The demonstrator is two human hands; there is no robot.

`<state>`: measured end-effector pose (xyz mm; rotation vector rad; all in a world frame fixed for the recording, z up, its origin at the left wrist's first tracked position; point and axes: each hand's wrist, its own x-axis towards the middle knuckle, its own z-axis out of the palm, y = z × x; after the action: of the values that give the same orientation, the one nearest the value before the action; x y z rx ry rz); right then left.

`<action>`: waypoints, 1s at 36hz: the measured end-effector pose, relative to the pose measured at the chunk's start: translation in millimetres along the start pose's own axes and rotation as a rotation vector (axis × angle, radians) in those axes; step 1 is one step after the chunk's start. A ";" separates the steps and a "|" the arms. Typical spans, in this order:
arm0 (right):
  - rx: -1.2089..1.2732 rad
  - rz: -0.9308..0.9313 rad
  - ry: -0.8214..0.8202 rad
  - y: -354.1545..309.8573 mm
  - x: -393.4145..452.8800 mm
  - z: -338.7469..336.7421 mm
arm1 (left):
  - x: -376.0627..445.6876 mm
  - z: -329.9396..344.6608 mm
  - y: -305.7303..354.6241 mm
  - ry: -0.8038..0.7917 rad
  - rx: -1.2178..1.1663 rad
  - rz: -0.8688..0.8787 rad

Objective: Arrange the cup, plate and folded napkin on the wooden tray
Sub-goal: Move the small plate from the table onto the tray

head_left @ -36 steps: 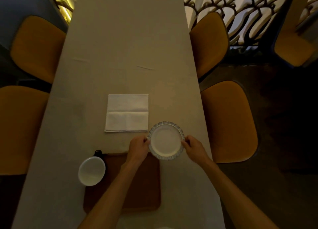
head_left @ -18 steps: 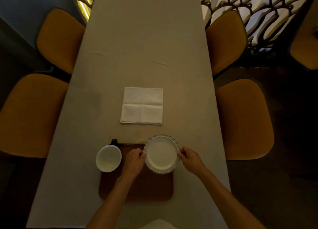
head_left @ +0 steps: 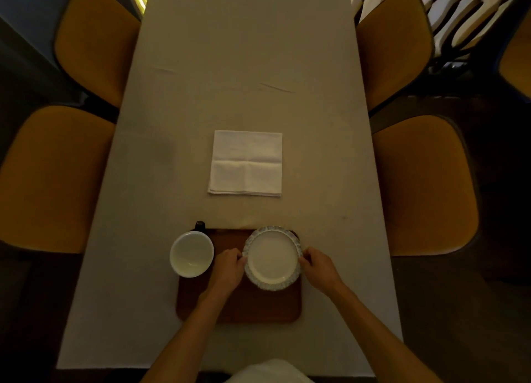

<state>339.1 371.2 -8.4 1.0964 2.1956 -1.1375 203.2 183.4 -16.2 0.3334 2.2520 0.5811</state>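
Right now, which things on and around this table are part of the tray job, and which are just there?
Part of the job: wooden tray, plate held by both hands, cup, folded napkin.

Just there: yellow chairs, tablecloth, patterned screen.

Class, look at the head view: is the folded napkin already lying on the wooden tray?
No, the folded napkin lies on the table beyond the wooden tray, with bare tablecloth between them.

Both hands, left (head_left: 227, 269) and right (head_left: 319, 267), grip the plate (head_left: 271, 257) between them over the wooden tray (head_left: 253, 308); the cup (head_left: 191, 253) sits beside the left hand, the folded napkin (head_left: 245, 162) beyond them.
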 end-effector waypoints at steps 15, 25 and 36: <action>0.003 0.078 0.061 6.0 7.4 9.1 | 8.8 -1.8 -4.9 -0.050 0.036 0.006; -0.011 0.118 0.096 10.6 12.9 13.7 | 11.5 -2.4 -6.0 -0.065 0.069 0.001; 0.003 0.141 0.105 18.5 12.9 10.5 | 14.7 -1.7 2.0 -0.077 0.105 0.040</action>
<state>346.6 374.8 -31.8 1.3174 2.1561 -1.0447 192.2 190.6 -23.3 0.4465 2.2106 0.4641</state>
